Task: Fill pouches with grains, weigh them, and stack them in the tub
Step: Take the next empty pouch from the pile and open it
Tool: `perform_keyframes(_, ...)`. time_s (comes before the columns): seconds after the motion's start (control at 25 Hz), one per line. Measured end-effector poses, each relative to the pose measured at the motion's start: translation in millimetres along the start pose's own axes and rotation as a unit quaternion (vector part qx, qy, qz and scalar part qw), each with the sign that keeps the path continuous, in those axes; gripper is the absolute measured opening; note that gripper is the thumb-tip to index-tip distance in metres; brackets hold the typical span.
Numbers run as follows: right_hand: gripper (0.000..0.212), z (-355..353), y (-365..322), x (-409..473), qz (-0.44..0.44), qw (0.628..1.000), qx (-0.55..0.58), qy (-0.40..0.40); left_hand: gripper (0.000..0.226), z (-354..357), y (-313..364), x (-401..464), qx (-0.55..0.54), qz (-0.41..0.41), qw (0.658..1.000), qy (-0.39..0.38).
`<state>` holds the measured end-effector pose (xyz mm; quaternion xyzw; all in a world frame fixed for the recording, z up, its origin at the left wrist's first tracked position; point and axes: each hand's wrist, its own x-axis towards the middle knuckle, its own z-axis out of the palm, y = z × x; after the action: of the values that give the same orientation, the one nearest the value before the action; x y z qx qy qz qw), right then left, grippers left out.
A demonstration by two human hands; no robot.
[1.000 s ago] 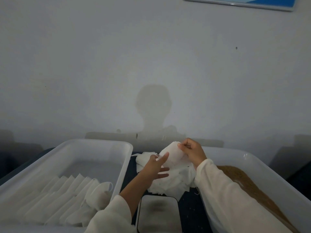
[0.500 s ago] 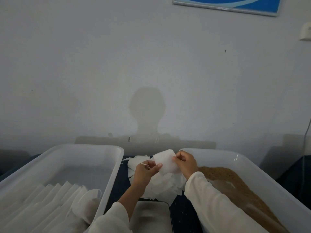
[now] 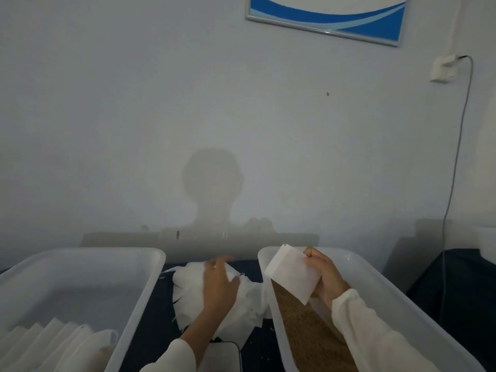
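Observation:
My right hand (image 3: 323,275) grips one empty white pouch (image 3: 292,272) and holds it over the right translucent tub (image 3: 381,291), which contains brown grains (image 3: 303,323). My left hand (image 3: 218,284) hovers blurred, fingers spread, over the heap of empty white pouches (image 3: 188,294) on the dark table between the tubs. The left translucent tub (image 3: 139,288) holds a row of filled white pouches (image 3: 61,342) at its near end. A scale (image 3: 222,357) shows partly at the bottom edge, behind my left sleeve.
A grey wall stands just behind the tubs. A framed blue picture (image 3: 330,14) hangs on it, with a socket (image 3: 442,68) and a cable (image 3: 453,170) running down at the right. A dark cloth surface (image 3: 456,277) lies at the far right.
My right hand carried the pouch from above the heap rightward over the grain tub. My left hand let go of the pouch and now hovers over the heap.

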<state>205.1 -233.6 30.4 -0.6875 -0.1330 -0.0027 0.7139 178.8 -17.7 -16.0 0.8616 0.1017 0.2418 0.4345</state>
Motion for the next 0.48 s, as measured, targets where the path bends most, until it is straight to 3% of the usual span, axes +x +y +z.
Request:
perform_keyframes(0.08, 0.028, -16, -3, -9, -0.01, 1.0, 0.007, -0.009, 0.021, 12, 44, -8, -0.192, -0.032, 0.973, -0.123)
perform_keyframes(0.16, 0.029, -28, -3, -19, -0.008, 1.0, 0.019, -0.011, 0.022, 24, 77, -22, -0.212, -0.028, 0.951, -0.224)
perform_keyframes(0.32, 0.022, -60, 10, -33, 0.04, 0.999, 0.027, 0.019, 0.02, 48, 94, -45, -0.238, -0.03, 0.935, -0.263)
perform_keyframes(0.4, 0.02, -76, 23, -36, 0.063, 0.993, -0.089, 0.053, 0.026, 57, 96, -54, -0.269, -0.062, 0.923, -0.269)
perform_keyframes(0.48, 0.01, -85, 36, -41, 0.048, 0.963, -0.246, 0.103, 0.028, 68, 98, -61, -0.256, -0.071, 0.923, -0.279)
